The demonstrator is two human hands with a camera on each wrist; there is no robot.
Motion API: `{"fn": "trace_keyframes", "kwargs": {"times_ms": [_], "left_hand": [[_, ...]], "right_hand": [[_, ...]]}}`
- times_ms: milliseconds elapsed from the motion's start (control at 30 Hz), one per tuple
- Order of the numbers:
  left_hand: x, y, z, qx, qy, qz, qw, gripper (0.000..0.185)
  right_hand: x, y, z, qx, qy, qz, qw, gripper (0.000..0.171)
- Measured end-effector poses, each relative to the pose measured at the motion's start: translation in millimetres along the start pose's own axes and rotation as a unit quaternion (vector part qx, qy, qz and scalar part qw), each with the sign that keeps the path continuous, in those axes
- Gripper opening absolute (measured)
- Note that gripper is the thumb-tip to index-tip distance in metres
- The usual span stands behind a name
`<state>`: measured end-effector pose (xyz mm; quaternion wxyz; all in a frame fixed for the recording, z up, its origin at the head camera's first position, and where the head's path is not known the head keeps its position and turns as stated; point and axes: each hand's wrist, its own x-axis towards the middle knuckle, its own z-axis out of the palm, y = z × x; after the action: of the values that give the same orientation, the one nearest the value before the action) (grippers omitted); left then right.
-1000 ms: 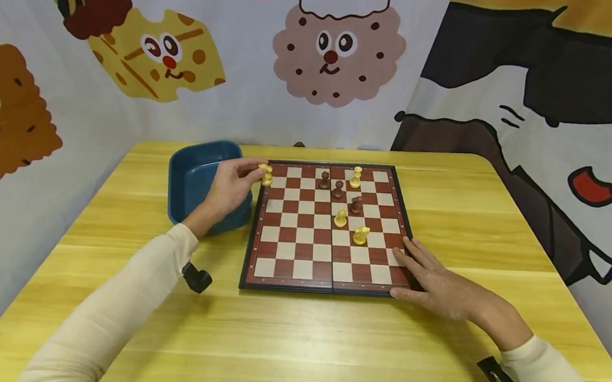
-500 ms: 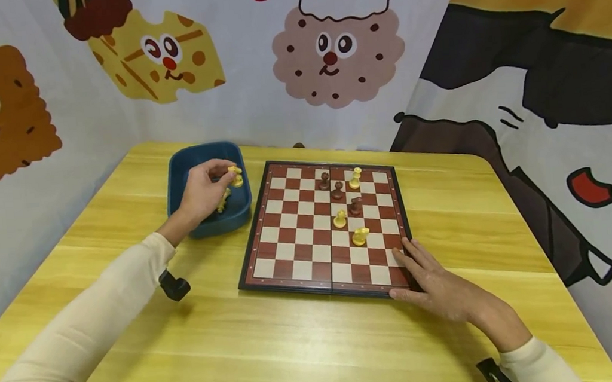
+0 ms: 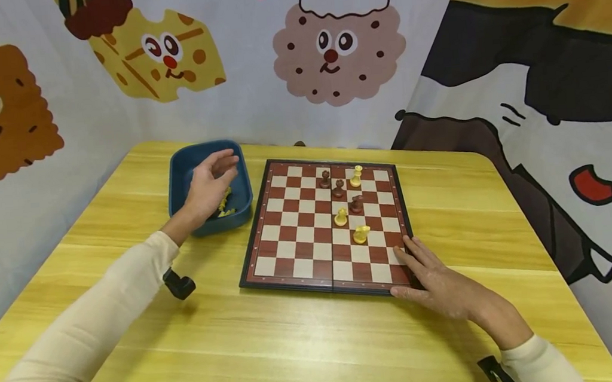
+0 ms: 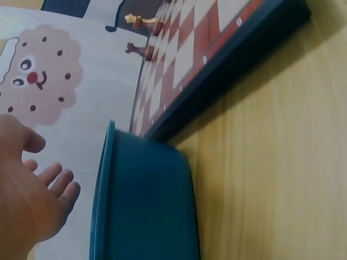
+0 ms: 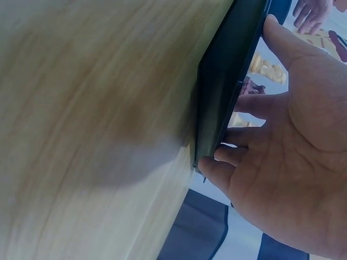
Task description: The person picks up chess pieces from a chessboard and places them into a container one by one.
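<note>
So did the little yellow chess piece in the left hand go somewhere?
Yes. It left the chessboard's far left corner and went left into the blue bin; the left hand is empty now.

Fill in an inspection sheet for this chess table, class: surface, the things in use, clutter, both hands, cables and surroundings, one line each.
Surface: yellow wooden table, bare wood in front of the board.
Things in use: chessboard lies open and flat; three yellow and three brown pieces stand on it, among them a yellow piece nearest the right hand. Blue tub beside the board's left edge holds yellow pieces.
Clutter: nothing seen.
Hands: left hand open over the tub, holding nothing; right hand flat on the board's near right corner.
Cables: nothing seen.
Surroundings: cartoon-printed cloth backdrop behind and beside the table.
</note>
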<state>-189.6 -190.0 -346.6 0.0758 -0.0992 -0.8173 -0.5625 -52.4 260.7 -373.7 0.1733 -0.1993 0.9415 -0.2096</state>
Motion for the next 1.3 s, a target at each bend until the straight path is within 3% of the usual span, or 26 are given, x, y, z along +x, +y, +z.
{"fn": "trace_keyframes", "kwargs": {"times_ms": [167,433,500,600,700,800,1100,1300], "left_hand": [[6.9,6.4,13.3,-0.027,-0.006,0.003,0.9996,0.047],[15.8,16.7,43.5,-0.094,0.003,0.040,0.9947,0.041],[17.6,18.9,50.6,-0.097,-0.007,0.030,0.9948,0.041],[20.1,23.3,61.7,-0.092,-0.042,-0.009,0.9949,0.047],[22.9,25.1,73.8,-0.096,-0.081,-0.047,0.9910,0.053],[24.6,24.4,87.4,-0.111,-0.098,-0.070,0.9864,0.055],[31.1,18.4,115.1,-0.085,-0.137,-0.075,0.9841,0.055],[36.4,15.4,130.7,-0.058,-0.136,-0.073,0.9864,0.051]], "right_hand": [[0.8,1.9,0.1,-0.001,0.002,0.000,1.000,0.091],[0.6,2.3,0.7,0.019,-0.001,0.001,1.000,0.090],[0.3,1.8,0.6,0.020,-0.002,0.001,1.000,0.090],[0.1,1.4,0.6,0.020,-0.002,0.002,1.000,0.091],[-0.7,2.1,1.7,0.020,-0.002,0.003,1.000,0.091],[-2.2,3.8,3.6,0.023,-0.001,0.003,1.000,0.090],[-1.0,5.3,4.0,0.018,0.003,0.002,1.000,0.091],[-1.4,4.7,1.5,0.005,0.003,0.005,1.000,0.094]]}}
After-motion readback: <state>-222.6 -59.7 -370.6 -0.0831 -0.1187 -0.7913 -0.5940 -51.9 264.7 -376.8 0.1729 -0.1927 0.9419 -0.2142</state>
